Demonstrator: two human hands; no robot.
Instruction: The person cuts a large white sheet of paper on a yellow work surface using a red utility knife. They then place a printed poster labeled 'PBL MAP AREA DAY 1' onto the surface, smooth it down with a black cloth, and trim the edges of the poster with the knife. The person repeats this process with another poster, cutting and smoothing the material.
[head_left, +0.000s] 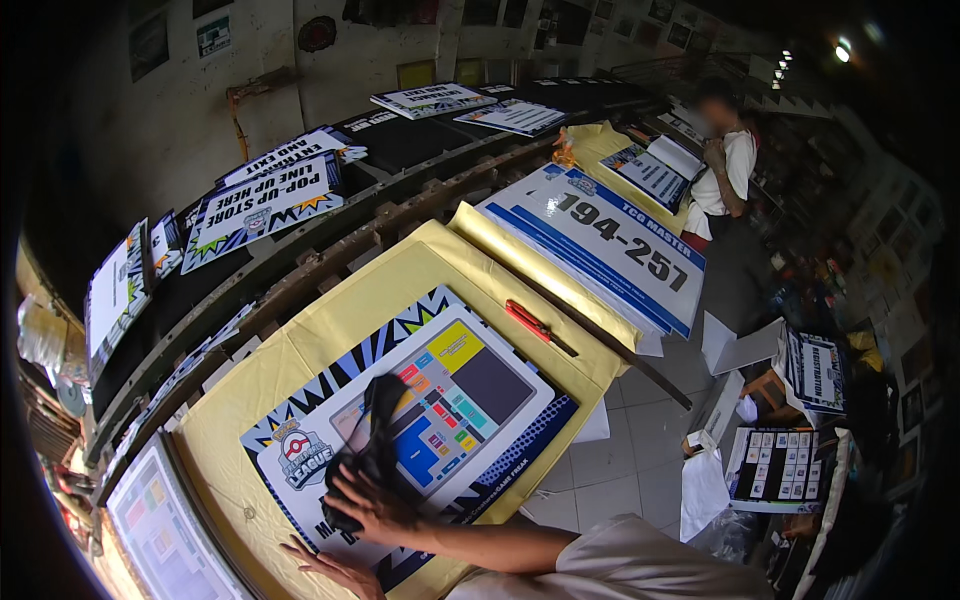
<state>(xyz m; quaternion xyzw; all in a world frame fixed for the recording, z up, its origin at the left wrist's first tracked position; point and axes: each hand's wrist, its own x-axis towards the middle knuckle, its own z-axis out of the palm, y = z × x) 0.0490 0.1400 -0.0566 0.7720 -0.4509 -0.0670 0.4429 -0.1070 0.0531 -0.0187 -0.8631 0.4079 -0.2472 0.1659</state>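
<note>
A printed sign board (517, 450) with a coloured floor map lies on yellow paper (247, 390) spread over the work table. On its lower left part, my right hand (367, 506) presses a bunched black cloth (386, 427) against the printed face. The cloth's loose end reaches over the map. My left hand (334, 570) rests with fingers spread at the board's near left edge, holding nothing. Beyond the board's far right side, a red utility knife (529, 319) lies on the yellow paper.
A stack of large blue and white signs (600, 232) lies further right. More signs (262, 202) lie across a black surface on the left. Another map board (169, 517) is at lower left. A person (724, 161) stands at the far right by a sign.
</note>
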